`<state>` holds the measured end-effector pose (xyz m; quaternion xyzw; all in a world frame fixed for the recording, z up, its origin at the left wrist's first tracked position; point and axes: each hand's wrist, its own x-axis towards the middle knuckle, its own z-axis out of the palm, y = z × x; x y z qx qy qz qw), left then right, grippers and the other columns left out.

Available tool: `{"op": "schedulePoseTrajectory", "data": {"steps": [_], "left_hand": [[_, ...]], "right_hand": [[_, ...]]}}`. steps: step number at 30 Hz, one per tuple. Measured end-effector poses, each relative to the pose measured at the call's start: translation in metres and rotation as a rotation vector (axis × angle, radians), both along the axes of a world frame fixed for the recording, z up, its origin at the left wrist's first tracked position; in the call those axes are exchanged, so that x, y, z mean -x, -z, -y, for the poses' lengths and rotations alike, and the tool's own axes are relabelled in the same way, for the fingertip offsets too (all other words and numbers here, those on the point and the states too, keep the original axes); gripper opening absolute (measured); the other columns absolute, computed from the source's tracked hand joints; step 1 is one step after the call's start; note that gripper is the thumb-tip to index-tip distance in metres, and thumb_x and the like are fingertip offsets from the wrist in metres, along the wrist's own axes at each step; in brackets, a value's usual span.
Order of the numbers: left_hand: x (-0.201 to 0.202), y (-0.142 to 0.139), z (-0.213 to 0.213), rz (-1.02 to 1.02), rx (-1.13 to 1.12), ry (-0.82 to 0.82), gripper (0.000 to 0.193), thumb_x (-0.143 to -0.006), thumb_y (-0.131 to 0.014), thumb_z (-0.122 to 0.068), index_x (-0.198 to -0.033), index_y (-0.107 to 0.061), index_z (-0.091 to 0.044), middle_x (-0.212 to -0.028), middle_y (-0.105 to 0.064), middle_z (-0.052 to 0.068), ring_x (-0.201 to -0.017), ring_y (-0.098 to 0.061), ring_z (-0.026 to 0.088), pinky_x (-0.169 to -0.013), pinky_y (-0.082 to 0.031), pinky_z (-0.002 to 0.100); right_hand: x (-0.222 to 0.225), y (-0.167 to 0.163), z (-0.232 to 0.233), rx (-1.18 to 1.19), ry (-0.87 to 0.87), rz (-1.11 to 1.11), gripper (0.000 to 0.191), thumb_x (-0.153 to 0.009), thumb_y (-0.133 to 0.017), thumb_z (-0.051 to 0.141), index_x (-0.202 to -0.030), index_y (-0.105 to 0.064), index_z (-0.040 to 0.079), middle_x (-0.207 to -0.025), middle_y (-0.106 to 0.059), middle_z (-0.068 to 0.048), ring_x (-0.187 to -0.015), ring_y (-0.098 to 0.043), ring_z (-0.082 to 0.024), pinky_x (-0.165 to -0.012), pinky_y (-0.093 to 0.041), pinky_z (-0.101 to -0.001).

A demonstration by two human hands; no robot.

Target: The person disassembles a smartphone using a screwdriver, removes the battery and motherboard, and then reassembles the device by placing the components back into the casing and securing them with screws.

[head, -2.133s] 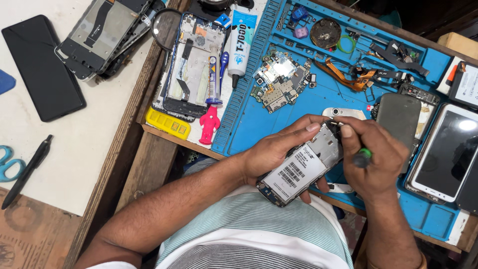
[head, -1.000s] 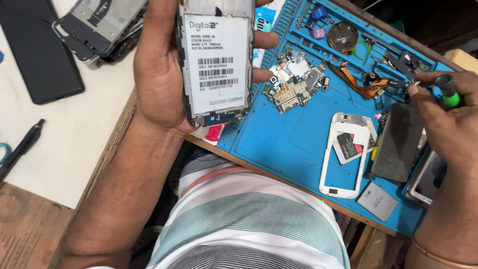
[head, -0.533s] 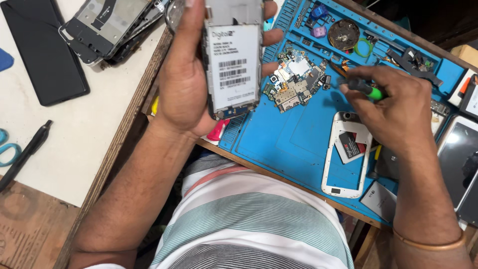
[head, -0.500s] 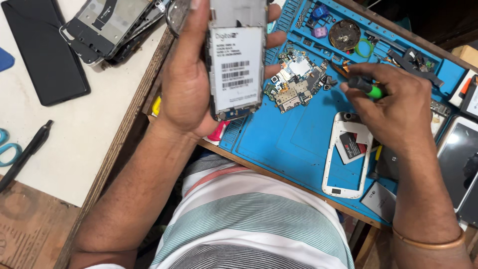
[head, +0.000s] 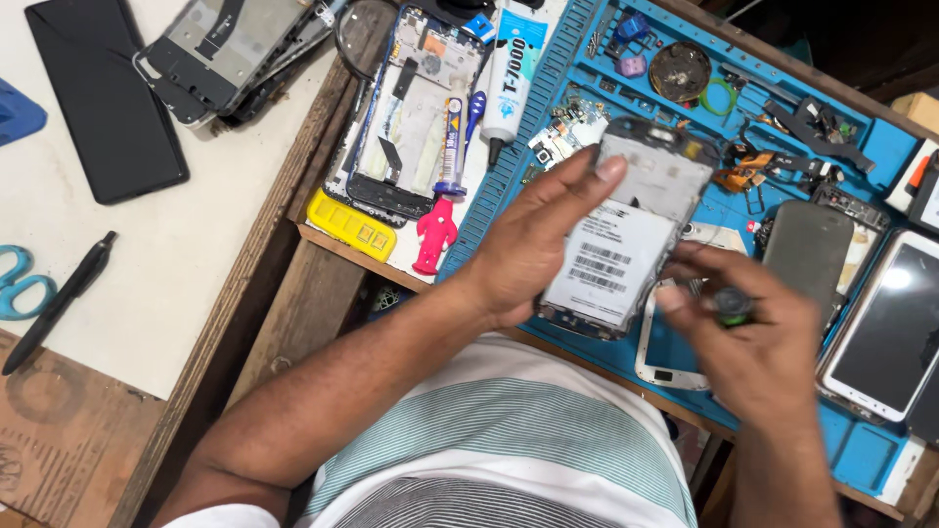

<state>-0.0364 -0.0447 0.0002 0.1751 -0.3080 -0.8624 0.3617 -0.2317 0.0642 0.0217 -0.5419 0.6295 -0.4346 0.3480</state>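
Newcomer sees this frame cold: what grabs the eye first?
The left hand holding an opened phone body, label up, over the blue repair mat at centre. Just right, the right hand pinches a green-capped screwdriver. Upper left, a stripped phone frame lies beside a pink figure-shaped tool.

Lots of bench clutter here: scissors (head: 22, 282) and a black pen (head: 59, 303) on the left, a dark phone panel (head: 106, 98) above them, a glue tube (head: 513, 61), a pink figure-shaped tool (head: 434, 235), a yellow strip (head: 350, 225), and a white phone (head: 885, 328) far right.

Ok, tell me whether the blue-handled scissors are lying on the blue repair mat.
No, the blue-handled scissors lie on the pale tabletop, far left of the blue repair mat.
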Motion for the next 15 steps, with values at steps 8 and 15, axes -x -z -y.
{"op": "schedulePoseTrajectory", "data": {"steps": [8, 15], "left_hand": [[0.008, 0.028, -0.014, 0.148, 0.235, -0.018, 0.045, -0.121, -0.049, -0.040, -0.131, -0.061, 0.002, -0.100, -0.067, 0.008, -0.089, -0.064, 0.009, -0.078, -0.055, 0.027], [0.006, 0.030, -0.018, 0.169, 0.310, -0.037, 0.039, -0.112, -0.054, -0.027, -0.142, -0.056, -0.001, -0.109, -0.074, 0.008, -0.099, -0.070, 0.009, -0.086, -0.059, 0.028]], "right_hand": [[-0.006, 0.024, -0.003, 0.000, 0.055, 0.296, 0.026, -0.096, -0.070, -0.005, -0.120, -0.064, -0.012, -0.101, -0.074, -0.014, -0.091, -0.070, -0.014, -0.083, -0.056, -0.0250], [0.004, 0.034, -0.009, 0.044, 0.133, 0.347, 0.024, -0.100, -0.074, 0.001, -0.120, -0.068, -0.009, -0.091, -0.072, -0.009, -0.081, -0.061, -0.008, -0.073, -0.047, -0.0202]]}}
